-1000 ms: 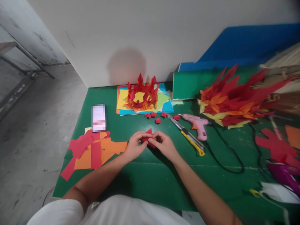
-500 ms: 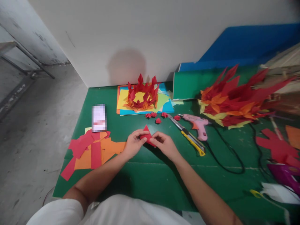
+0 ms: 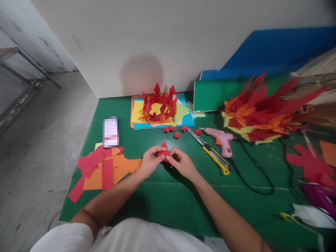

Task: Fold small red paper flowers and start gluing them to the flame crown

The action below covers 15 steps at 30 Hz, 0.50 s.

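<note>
A folded piece of red paper (image 3: 163, 153) is pinched between both hands above the green table, its pointed tip facing away from me. My left hand (image 3: 152, 161) grips it from the left, thumb on top. My right hand (image 3: 182, 161) is closed on its right lower edge with thumb and fingers. Just beyond the hands lie several small folded red paper pieces (image 3: 177, 135). To their right are a yellow-handled utility knife (image 3: 216, 161) and a pink glue gun (image 3: 223, 140) with a black cord.
A red folded-paper crown (image 3: 159, 108) stands on stacked coloured sheets (image 3: 138, 115) at the back. Left are a phone (image 3: 110, 132) and loose red and orange paper strips (image 3: 107, 171). A larger red-orange paper piece (image 3: 262, 115) sits right, near a purple object (image 3: 319, 199).
My right fingers have folded or pressed the lower right corner of the red paper inward, so less of it sticks out. The hands otherwise stay in place.
</note>
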Motion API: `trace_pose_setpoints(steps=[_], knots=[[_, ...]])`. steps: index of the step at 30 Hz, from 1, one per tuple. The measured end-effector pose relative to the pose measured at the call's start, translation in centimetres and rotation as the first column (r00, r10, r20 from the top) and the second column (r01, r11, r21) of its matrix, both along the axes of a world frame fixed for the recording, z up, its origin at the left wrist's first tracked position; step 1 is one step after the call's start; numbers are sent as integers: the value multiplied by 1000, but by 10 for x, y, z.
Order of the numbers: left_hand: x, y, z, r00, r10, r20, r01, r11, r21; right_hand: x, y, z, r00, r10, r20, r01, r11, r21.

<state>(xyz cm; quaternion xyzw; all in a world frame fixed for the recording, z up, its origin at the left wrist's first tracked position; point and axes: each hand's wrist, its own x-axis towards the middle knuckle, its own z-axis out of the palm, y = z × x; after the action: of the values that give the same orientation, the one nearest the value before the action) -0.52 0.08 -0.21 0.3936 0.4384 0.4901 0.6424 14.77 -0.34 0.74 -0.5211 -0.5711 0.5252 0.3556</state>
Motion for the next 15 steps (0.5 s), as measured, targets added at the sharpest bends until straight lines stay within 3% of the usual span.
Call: trace_pose_setpoints(steps=[5, 12, 15], knots=[[0, 0, -2, 999, 9, -52, -8, 999, 34, -1, -1, -2, 999, 31, -34, -32, 998, -48], [-3, 4, 1, 989, -27, 147, 53, 983, -173, 3, 1, 3, 992, 85, -92, -93, 993, -76], [-4, 4, 2, 994, -52, 95, 64, 989, -130, 4, 1, 1, 995, 7, -103, -5, 1000, 16]])
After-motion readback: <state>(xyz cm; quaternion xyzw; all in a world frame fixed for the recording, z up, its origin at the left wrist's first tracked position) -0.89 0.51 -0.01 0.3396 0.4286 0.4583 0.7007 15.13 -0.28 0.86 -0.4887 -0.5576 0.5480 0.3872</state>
